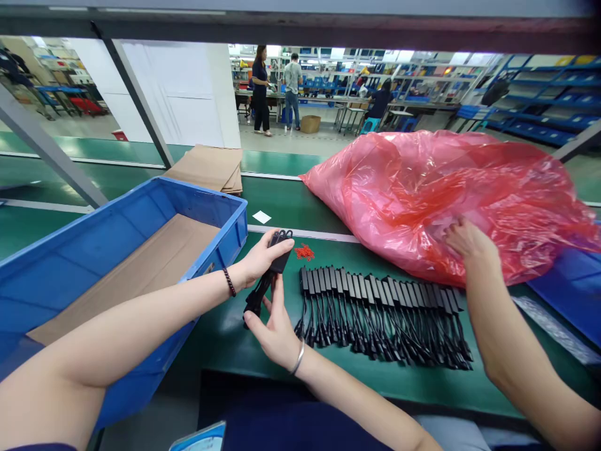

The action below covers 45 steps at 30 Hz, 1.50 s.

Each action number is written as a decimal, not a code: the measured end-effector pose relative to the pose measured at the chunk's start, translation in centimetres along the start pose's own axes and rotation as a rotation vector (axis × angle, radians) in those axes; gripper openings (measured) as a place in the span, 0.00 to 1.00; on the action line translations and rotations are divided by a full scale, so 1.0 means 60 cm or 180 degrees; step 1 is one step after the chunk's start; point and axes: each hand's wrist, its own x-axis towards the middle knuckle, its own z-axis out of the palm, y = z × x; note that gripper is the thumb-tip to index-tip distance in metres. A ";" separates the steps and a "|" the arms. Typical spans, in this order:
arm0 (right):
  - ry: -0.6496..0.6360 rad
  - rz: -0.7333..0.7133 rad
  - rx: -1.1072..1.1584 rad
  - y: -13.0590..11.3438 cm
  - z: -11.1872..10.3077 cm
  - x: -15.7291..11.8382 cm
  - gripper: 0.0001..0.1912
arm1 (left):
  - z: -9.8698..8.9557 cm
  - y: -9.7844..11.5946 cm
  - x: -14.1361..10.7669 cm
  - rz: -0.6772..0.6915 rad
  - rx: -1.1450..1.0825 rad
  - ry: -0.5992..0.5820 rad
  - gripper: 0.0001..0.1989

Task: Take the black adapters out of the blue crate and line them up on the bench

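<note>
Both my hands hold one black adapter with a bundled cable (278,258) above the green table (220,351). My left hand (260,258) grips its upper end, fingers wrapped round the block. Lower down, my right hand (278,326) holds the cable bundle between thumb and fingers. Just right of the adapter lies a small pile of red pieces (305,252). A long row of black adapters with cables (375,291) is laid side by side to the right of my hands.
At the left stands a blue bin (197,266) with cardboard (141,269) inside. Brown sheets (206,166) are stacked behind it. Another person's hand (469,241) touches a large pink plastic bag (422,194) at the right. A white slip (261,217) lies ahead.
</note>
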 end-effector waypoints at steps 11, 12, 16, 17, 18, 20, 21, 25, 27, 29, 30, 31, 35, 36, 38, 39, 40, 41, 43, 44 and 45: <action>-0.0558 0.1439 0.1095 0.068 0.016 -0.080 0.46 | -0.029 -0.089 0.043 -0.0282 0.2375 0.0295 0.46; -0.0674 0.1390 0.0956 0.072 0.014 -0.092 0.43 | -0.032 -0.098 0.048 -0.0278 0.2771 0.0297 0.47; -0.1128 0.0622 0.0070 0.080 -0.011 -0.119 0.24 | -0.024 -0.134 0.062 -0.0442 0.4009 0.0363 0.47; -0.1269 0.0378 -0.0158 0.080 -0.020 -0.121 0.21 | -0.018 -0.143 0.066 -0.0515 0.4220 0.0388 0.46; -0.1404 0.0152 -0.0349 0.080 -0.028 -0.122 0.19 | -0.012 -0.151 0.069 -0.0581 0.4391 0.0428 0.45; -0.1570 -0.0225 -0.0598 0.081 -0.042 -0.122 0.19 | 0.000 -0.164 0.075 -0.0702 0.4641 0.0535 0.44; -0.1610 -0.0367 -0.0656 0.081 -0.047 -0.122 0.20 | 0.004 -0.168 0.078 -0.0761 0.4737 0.0608 0.44; -0.1696 -0.0554 -0.0649 0.083 -0.055 -0.122 0.18 | 0.015 -0.171 0.084 -0.0862 0.5016 0.0785 0.45; -0.1736 -0.0591 -0.0652 0.081 -0.055 -0.123 0.17 | 0.021 -0.168 0.085 -0.0922 0.5013 0.0755 0.45; -0.1788 -0.0636 -0.0680 0.080 -0.056 -0.124 0.16 | 0.029 -0.164 0.086 -0.1015 0.4938 0.0676 0.45; -0.1804 -0.0641 -0.0701 0.079 -0.056 -0.124 0.15 | 0.034 -0.164 0.086 -0.1033 0.4901 0.0624 0.44; -0.1811 -0.0633 -0.0721 0.079 -0.056 -0.125 0.15 | 0.040 -0.164 0.087 -0.1026 0.4870 0.0574 0.44; -0.1820 -0.0574 -0.0738 0.079 -0.059 -0.128 0.15 | 0.062 -0.168 0.089 -0.0900 0.4768 0.0478 0.46; -0.1835 -0.0559 -0.0724 0.078 -0.060 -0.128 0.15 | 0.066 -0.169 0.088 -0.0892 0.4749 0.0457 0.46; -0.1865 -0.0489 -0.0697 0.078 -0.060 -0.130 0.14 | 0.074 -0.171 0.087 -0.0927 0.4707 0.0389 0.45; -0.1874 -0.0439 -0.0692 0.077 -0.060 -0.130 0.14 | 0.077 -0.169 0.086 -0.0974 0.4674 0.0325 0.45; -0.1873 -0.0391 -0.0690 0.077 -0.059 -0.131 0.14 | 0.079 -0.164 0.086 -0.1020 0.4639 0.0247 0.45; -0.1860 -0.0367 -0.0682 0.077 -0.059 -0.132 0.15 | 0.081 -0.156 0.086 -0.1049 0.4617 0.0181 0.44; -0.1811 -0.0442 -0.0617 0.075 -0.061 -0.132 0.17 | 0.076 -0.125 0.090 -0.0889 0.4722 0.0149 0.44; -0.1684 -0.0536 -0.0623 0.074 -0.063 -0.130 0.18 | 0.068 -0.102 0.092 -0.0663 0.4852 0.0180 0.43; -0.1483 -0.0649 -0.0674 0.072 -0.067 -0.126 0.19 | 0.055 -0.074 0.094 -0.0349 0.4999 0.0240 0.41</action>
